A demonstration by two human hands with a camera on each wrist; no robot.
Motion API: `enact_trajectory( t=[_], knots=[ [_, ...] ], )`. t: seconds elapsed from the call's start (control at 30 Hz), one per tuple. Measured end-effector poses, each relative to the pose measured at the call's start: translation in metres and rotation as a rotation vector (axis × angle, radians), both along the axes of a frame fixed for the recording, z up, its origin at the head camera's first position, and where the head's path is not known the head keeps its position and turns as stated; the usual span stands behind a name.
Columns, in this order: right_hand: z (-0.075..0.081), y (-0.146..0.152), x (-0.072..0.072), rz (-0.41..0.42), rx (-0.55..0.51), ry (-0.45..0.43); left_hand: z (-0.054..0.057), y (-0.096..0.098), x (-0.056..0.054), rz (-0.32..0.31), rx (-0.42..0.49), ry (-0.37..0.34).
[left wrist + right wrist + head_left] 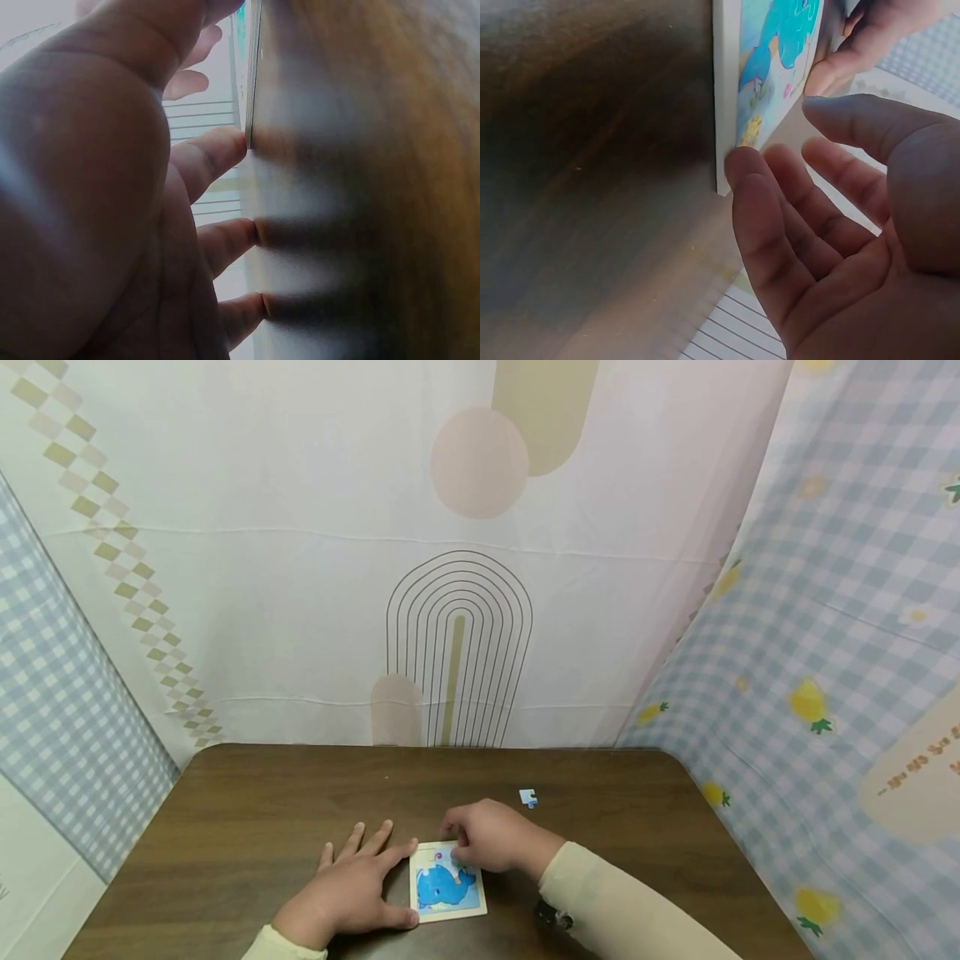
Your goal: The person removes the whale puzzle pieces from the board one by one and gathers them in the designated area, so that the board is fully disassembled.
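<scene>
A small square whale jigsaw puzzle [444, 887] with a pale border lies flat on the brown table. My left hand [352, 887] is spread flat at its left side, with thumb and index fingertips at the border. In the left wrist view, the left fingertips [229, 150] meet the table and the puzzle's edge. My right hand [491, 837] bends over the puzzle's upper right corner. In the right wrist view its fingers [761, 232] are loosely curved by that corner, thumb apart, nothing seen between them. A loose light-blue jigsaw piece [528, 797] lies beyond the right hand.
The dark wood table [285, 793] has rounded far corners. Behind it hangs a pale patterned cloth [300, 610], with blue checked cloth [750, 693] on the right side. A dark wrist device [553, 914] shows under the right sleeve.
</scene>
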State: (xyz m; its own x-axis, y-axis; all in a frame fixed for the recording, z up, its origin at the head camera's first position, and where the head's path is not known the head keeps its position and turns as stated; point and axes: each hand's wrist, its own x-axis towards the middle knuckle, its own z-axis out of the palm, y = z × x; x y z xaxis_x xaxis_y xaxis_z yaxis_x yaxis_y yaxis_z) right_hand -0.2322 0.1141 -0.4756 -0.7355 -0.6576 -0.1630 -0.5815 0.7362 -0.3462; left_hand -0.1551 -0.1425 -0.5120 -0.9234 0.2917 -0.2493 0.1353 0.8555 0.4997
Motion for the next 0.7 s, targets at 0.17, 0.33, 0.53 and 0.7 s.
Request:
enact_trajectory(
  t=[0.17,0.33,0.53,0.7],
  knots=[
    [0.002,-0.006,-0.001,0.065,0.109,0.065,0.001,0.0,0.001,0.0,0.003,0.001],
    [0.005,-0.014,-0.001,0.142,0.213,0.106,0.001,0.0,0.001,0.002,0.006,0.008],
    [0.008,-0.022,0.002,0.161,0.294,0.11,0.001,0.0,0.001,0.003,0.015,0.006],
    [0.01,-0.024,0.005,0.187,0.322,0.135,0.0,0.0,0.001,-0.002,0.014,0.014]
  ],
)
